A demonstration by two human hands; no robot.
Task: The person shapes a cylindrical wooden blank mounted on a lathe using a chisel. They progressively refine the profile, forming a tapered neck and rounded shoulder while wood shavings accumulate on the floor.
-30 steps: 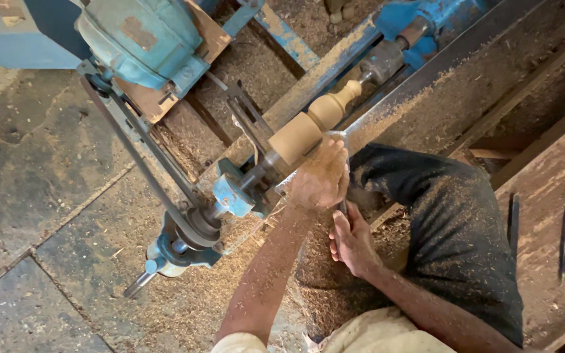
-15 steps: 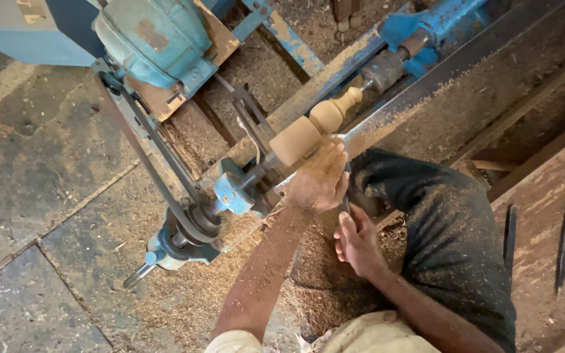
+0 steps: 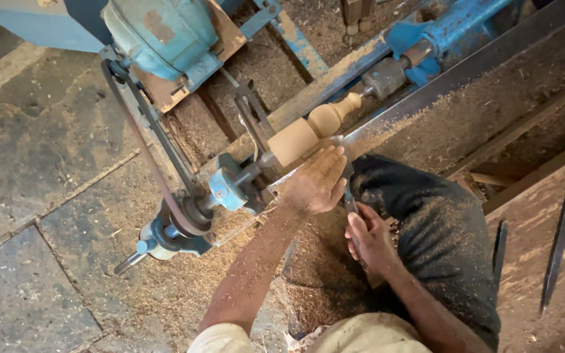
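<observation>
Evidently the wooden spindle (image 3: 308,131) at frame centre was being shaped, the chisel (image 3: 348,189) gripped by the right hand (image 3: 369,238) and pressed down by the left hand (image 3: 315,183), so steady guiding was judged to be needed next.

My left hand (image 3: 315,182) lies over the turning chisel (image 3: 348,189), so most of its blade is out of sight; only a short dark stretch shows between my hands. My right hand (image 3: 369,238) covers the handle, and I cannot tell its shape. The tip, where it meets the wooden spindle (image 3: 312,131), is hidden behind my fingers (image 3: 332,157). The spindle's surface is blurred, so any grain or fine grooves cannot be made out. The teal motor (image 3: 161,29) is cut off by the top edge. The blue tailstock (image 3: 439,29) also runs out of the top. My right elbow leaves the bottom edge.
</observation>
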